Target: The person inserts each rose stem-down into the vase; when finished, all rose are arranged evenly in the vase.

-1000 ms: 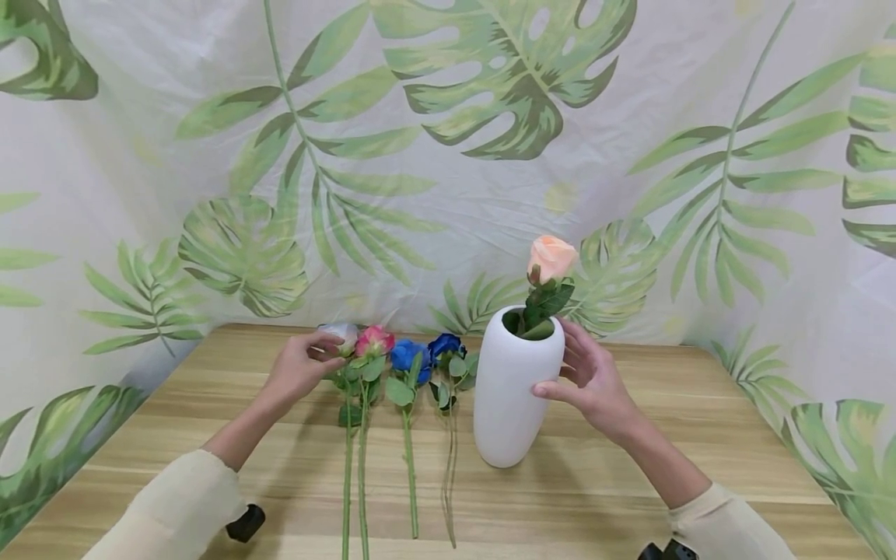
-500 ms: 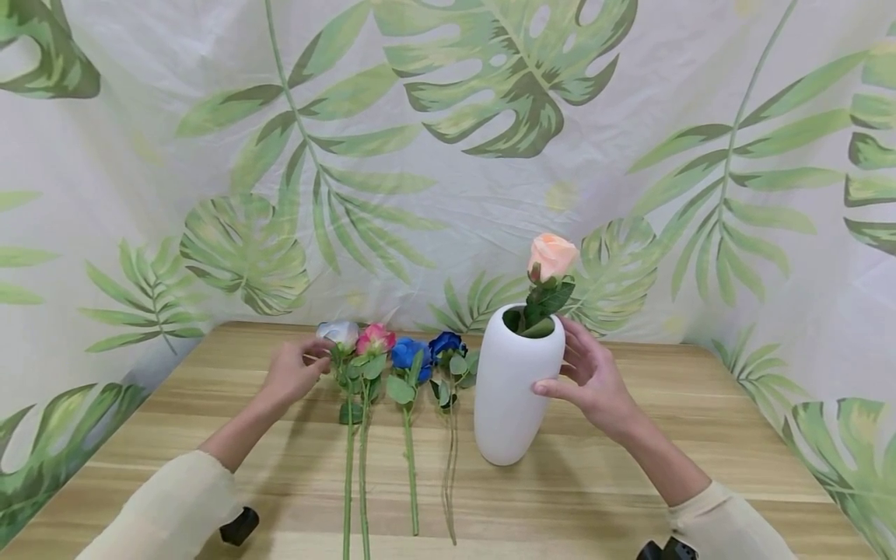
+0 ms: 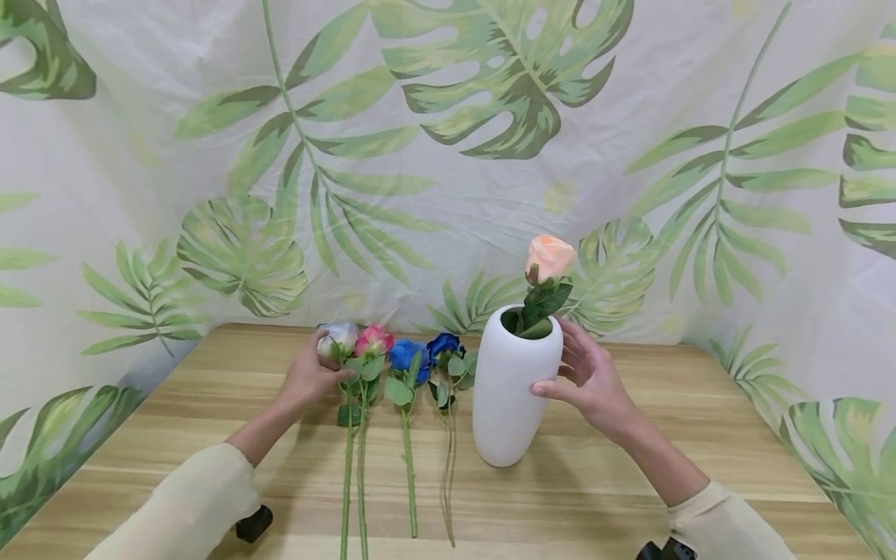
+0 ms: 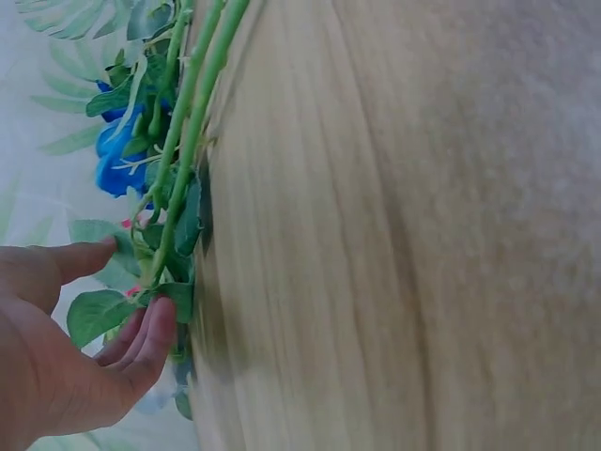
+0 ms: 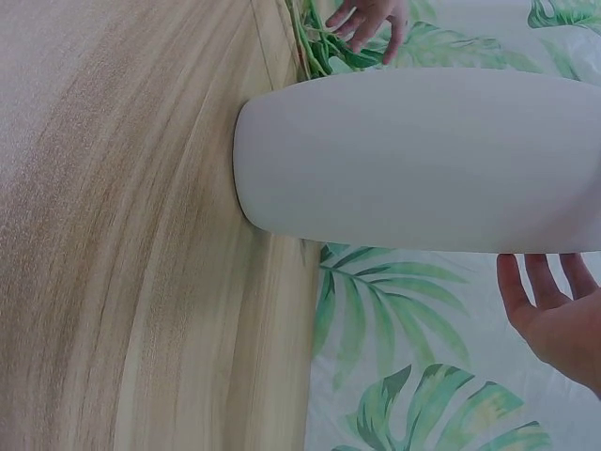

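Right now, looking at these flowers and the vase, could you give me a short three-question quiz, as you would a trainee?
1. True or false: the peach rose stands in the white vase.
2. How many flowers lie on the wooden table?
3. Which flower does the left hand touch: A the white rose, B the pink rose, C a blue rose?

Key: 1 true. 2 four. 3 A; the right hand is beside the vase.
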Available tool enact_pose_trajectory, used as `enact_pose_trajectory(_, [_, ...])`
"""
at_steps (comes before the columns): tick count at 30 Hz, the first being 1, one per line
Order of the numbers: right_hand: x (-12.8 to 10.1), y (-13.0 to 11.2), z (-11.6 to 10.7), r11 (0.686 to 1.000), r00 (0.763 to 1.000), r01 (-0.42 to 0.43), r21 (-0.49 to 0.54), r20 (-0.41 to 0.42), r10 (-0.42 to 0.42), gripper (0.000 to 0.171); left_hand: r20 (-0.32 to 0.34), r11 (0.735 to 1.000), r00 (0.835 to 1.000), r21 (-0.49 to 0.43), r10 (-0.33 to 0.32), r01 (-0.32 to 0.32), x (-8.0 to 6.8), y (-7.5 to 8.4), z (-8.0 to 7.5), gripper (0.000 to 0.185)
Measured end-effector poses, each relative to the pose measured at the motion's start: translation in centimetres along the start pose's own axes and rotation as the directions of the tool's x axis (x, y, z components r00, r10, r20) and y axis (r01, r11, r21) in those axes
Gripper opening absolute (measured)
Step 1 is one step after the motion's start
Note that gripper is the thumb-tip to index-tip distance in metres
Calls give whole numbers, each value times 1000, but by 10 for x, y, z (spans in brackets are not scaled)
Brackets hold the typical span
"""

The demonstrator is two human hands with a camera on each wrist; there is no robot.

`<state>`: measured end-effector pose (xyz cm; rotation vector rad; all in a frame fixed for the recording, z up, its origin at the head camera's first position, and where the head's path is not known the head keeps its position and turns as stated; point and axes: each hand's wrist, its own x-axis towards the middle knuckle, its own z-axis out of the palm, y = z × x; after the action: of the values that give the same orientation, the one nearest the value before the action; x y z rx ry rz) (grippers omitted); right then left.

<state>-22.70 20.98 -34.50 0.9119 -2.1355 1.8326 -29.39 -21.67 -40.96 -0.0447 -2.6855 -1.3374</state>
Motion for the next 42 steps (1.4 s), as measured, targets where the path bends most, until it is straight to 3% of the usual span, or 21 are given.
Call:
enact_pose_trajectory(5, [0, 1, 0, 1000, 1000, 0, 4, -1, 0, 82, -7, 1000, 1000, 21, -22, 22, -1, 0, 5, 93])
enact_pose_trajectory(14, [0, 1, -1, 1000, 1000, -3, 6, 1, 3, 81, -26, 999, 999, -26, -40, 39, 1, -8, 13, 56])
enact_pose_trajectory(19, [0, 1, 0, 1000, 1000, -3, 12, 3, 3, 81, -58, 995, 998, -100, -22, 16, 2, -11, 15, 55])
enact_pose_trajectory(26, [0, 0, 0, 1000, 1000, -4, 17, -1, 4, 81, -132, 996, 991, -84, 29, -40, -1, -4, 8, 51])
enact_pose_trajectory(29, [0, 0, 0, 1000, 1000, -5, 16, -1, 5, 81, -142, 988, 989, -141, 40, -60, -1, -2, 5, 51])
enact_pose_trajectory(38, [0, 1, 0, 1000, 1000, -3, 15, -1, 3, 82, -60, 932, 998, -361, 2, -23, -5, 3, -1, 45])
enact_pose_trajectory(42, [0, 0, 1, 1000, 1000, -1, 22, 1, 1, 82, -20, 953, 1000, -303, -10, 3, -6, 0, 0, 44])
